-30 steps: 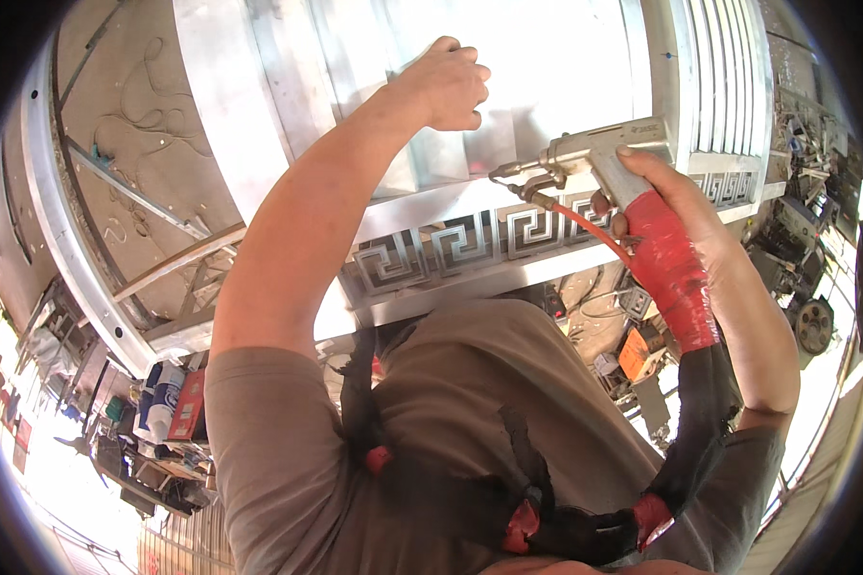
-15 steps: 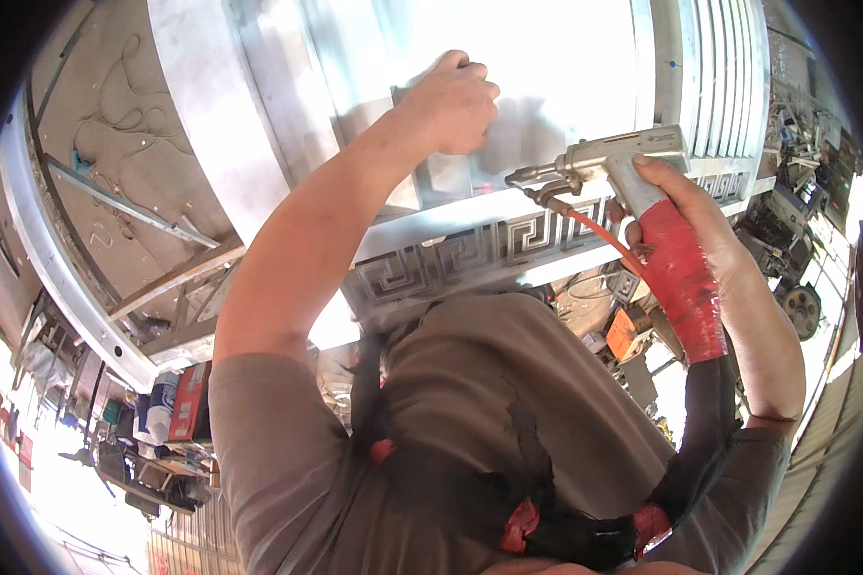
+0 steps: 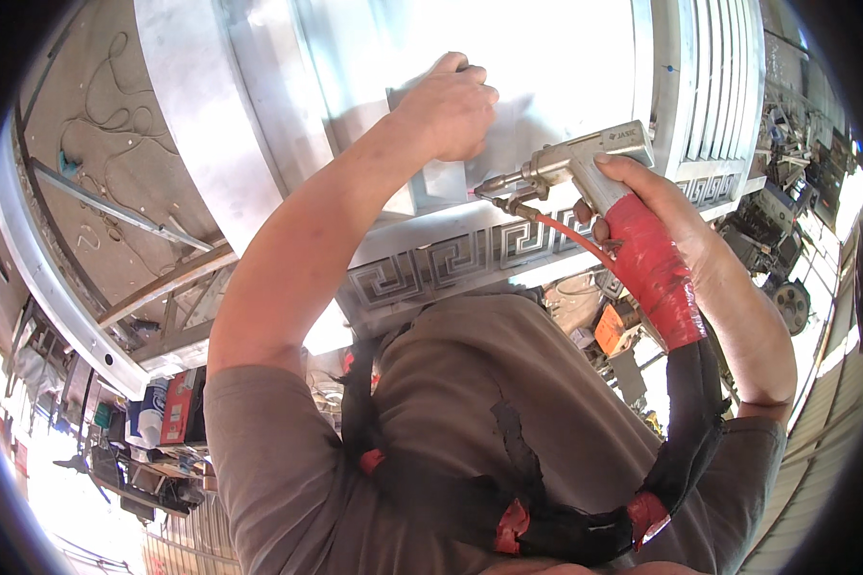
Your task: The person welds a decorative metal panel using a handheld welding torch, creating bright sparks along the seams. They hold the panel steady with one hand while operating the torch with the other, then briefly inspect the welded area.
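Note:
My right hand (image 3: 642, 192) is wrapped round the red-taped grip of a metal welding gun (image 3: 585, 158). Its thin nozzle points left, close to the seam beside an upright metal strip (image 3: 441, 182). An orange-red hose (image 3: 573, 235) runs from the nozzle to the grip, and a thick black sheathed cable (image 3: 692, 412) trails over my body. Up and to the left, my left hand (image 3: 455, 110) is closed against the shiny metal panel (image 3: 537, 86). Something dark shows at its curled fingers, too little to name. Below both hands lies a rail with Greek-key cut-outs (image 3: 460, 257).
Upright metal slats (image 3: 719, 86) stand at the right of the panel. A curved metal frame piece (image 3: 48, 268) and a wooden bar (image 3: 168, 286) lie at left. A red box (image 3: 177, 407) sits lower left; an orange object (image 3: 612, 329) and a wheel (image 3: 791, 305) are at right.
My right hand has carried the welding gun left, bringing its nozzle nearer the upright strip. My left hand stays in place, fingers still curled.

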Demonstrator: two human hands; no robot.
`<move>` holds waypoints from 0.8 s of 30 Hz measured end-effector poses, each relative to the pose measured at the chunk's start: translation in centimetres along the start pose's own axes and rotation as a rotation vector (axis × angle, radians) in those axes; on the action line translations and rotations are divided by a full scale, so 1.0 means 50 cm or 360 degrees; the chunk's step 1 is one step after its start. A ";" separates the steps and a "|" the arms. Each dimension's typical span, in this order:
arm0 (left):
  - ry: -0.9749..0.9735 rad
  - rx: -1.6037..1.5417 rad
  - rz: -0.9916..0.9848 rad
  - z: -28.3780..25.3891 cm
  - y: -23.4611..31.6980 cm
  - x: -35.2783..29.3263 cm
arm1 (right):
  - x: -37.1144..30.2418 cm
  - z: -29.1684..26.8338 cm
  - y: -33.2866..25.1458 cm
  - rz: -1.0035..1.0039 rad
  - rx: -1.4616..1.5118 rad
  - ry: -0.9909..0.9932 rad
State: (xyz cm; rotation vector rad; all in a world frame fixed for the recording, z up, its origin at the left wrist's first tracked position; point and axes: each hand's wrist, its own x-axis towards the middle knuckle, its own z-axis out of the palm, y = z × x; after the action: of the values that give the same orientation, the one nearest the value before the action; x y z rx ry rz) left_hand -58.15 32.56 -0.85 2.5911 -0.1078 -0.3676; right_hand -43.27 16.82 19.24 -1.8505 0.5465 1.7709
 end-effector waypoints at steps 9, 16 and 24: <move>-0.0009 -0.0004 -0.0011 -0.004 0.002 0.001 | 0.016 -0.001 -0.002 0.0049 0.0084 -0.0084; -0.0044 -0.0007 -0.0030 -0.006 0.004 0.001 | 0.017 0.003 -0.006 0.0064 0.0150 -0.0106; -0.0045 0.0001 -0.0040 -0.002 0.003 0.003 | 0.014 0.014 -0.012 0.0082 0.0122 -0.0010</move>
State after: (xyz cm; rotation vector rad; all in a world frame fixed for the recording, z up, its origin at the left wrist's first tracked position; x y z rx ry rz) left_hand -58.00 32.43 -0.72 2.5903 -0.0857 -0.4136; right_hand -43.41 17.77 18.56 -1.7935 0.6560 1.7632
